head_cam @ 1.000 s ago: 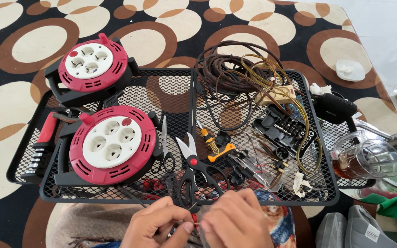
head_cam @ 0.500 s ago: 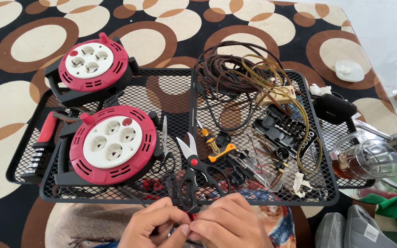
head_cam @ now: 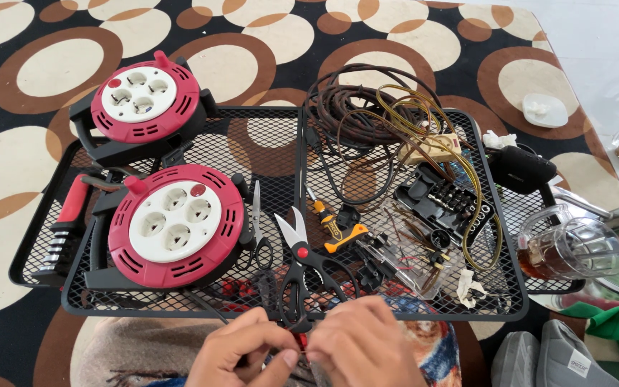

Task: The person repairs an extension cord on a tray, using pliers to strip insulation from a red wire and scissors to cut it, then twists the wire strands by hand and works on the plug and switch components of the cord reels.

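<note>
Head view: hands (head_cam: 309, 351) pinch a thin wire (head_cam: 296, 350) below the black mesh table (head_cam: 281, 143) on a circle-patterned carpet (head_cam: 30, 57).

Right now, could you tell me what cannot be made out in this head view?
- What the left hand and right hand pinch: hidden by the fingers.
- Both wrists: cut off by the bottom edge.
- Small parts beside the black bit case: too small.
- Glass jug: partly cut off by the right edge.

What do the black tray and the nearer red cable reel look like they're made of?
The tray looks like black-coated metal mesh: the carpet shows through its diamond-shaped holes. The nearer cable reel looks like moulded plastic, with a smooth, slightly glossy red rim, a white socket face and a black frame.
</note>
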A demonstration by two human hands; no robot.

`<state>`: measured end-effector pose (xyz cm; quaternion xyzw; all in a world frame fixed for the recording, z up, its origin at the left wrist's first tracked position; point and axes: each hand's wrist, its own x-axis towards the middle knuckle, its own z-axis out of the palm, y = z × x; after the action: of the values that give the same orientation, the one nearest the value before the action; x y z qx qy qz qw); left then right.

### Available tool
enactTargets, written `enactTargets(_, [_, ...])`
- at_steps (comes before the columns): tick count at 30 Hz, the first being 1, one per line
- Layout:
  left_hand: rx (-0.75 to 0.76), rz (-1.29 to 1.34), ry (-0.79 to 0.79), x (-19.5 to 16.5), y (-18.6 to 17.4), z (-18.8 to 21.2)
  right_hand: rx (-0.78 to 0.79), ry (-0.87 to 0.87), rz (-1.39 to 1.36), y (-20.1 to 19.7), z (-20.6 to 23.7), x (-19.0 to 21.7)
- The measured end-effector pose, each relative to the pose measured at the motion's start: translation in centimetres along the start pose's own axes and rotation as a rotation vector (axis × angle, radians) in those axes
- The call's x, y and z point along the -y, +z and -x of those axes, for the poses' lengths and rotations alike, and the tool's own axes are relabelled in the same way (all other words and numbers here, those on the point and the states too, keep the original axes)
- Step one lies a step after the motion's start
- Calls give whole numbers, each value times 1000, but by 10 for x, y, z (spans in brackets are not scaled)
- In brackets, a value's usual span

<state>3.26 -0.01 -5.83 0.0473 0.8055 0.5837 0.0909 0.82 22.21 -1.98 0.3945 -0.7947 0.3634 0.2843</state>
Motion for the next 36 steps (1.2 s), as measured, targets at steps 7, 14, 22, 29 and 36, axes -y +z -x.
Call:
enactTargets(7, [-30, 203, 74, 11, 0, 0, -272, 367, -128, -2, 20, -5])
enactTargets(14, [40, 217, 25, 9, 6, 1, -57, 140, -235, 5, 23, -5])
enactTargets(22, [42, 120, 45, 11, 7, -2, -84, 117, -333, 13, 13, -1])
enactTargets(29, [27, 283, -151, 4, 10, 1, -276, 317, -397, 19, 28, -3])
enactTargets(36, [-149, 448, -79, 10, 20, 1, -363, 643, -393, 48, 80, -8])
